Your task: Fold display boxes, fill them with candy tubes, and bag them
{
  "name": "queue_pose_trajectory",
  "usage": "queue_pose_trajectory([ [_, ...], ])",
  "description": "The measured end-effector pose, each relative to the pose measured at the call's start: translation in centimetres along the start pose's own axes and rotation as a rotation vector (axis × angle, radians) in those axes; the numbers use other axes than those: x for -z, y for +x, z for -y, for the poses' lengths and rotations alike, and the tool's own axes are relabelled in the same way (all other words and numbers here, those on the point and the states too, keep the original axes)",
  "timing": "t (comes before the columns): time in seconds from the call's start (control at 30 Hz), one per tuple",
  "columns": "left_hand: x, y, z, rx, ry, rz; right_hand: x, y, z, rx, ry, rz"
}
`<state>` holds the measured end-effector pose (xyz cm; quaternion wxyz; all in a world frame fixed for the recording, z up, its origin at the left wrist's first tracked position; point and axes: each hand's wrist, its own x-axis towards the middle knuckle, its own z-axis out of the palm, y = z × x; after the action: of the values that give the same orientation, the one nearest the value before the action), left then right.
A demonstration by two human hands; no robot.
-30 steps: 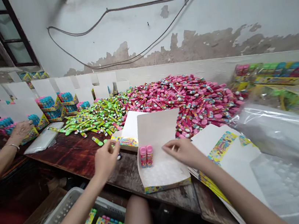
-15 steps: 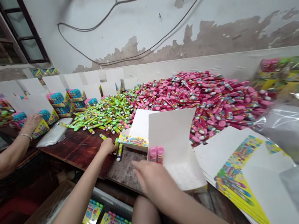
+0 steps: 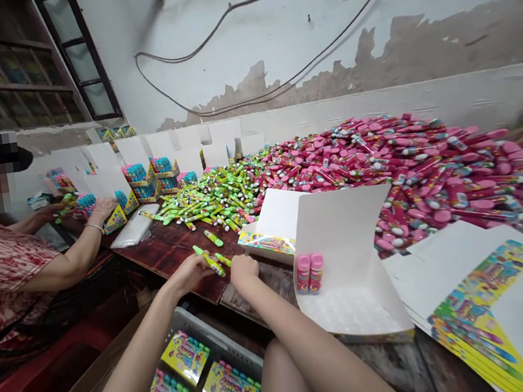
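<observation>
My left hand (image 3: 189, 276) is closed around green candy tubes (image 3: 213, 264), which stick out past its fingertips over the table edge. Just to its right, my right hand (image 3: 244, 272) is curled shut, its fingers at the end of another green candy tube (image 3: 223, 260); part of that grip is hidden. One loose green tube (image 3: 213, 238) lies on the dark table beyond both hands. Right of my right hand stands an open white display box (image 3: 346, 242) with two pink candy tubes (image 3: 310, 273) upright in its left corner. Behind it is another open box (image 3: 268, 242).
A green tube heap (image 3: 217, 192) and a larger pink heap (image 3: 383, 159) cover the back. Flat printed cartons (image 3: 492, 313) lie at right. Below, a grey crate (image 3: 233, 342) holds filled boxes. At left a co-worker's hand (image 3: 102, 212) touches a filled box.
My right hand has moved left from beside the open box to near my left hand. Green tubes now show in my left hand. The view has turned left, bringing more of the co-worker into sight.
</observation>
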<state>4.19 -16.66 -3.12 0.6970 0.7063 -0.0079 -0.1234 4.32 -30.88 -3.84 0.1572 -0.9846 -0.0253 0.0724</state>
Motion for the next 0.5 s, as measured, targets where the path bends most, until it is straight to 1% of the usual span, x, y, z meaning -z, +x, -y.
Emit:
queue_pose_trajectory([
  [0.13,-1.0,-1.4,-0.3,0.039,-0.221,0.076,-0.5,0.3,0.5,-0.046,-0.018,-0.036],
  [0.23,-1.8,-2.3,-0.8,0.042,-0.322,0.128,-0.4,0.3,1.0,0.009,0.012,-0.077],
  [0.3,-2.2,-2.8,-1.1,0.046,-0.352,0.16,0.1,-0.2,1.2,0.06,0.053,-0.077],
  [0.4,-3.1,-3.6,-1.7,0.007,-0.368,0.178,1.6,-2.3,0.6,0.092,0.131,-0.081],
  [0.5,-4.5,-4.3,-2.4,-0.105,-0.333,0.111,3.5,-6.0,-2.0,0.144,0.227,-0.157],
])
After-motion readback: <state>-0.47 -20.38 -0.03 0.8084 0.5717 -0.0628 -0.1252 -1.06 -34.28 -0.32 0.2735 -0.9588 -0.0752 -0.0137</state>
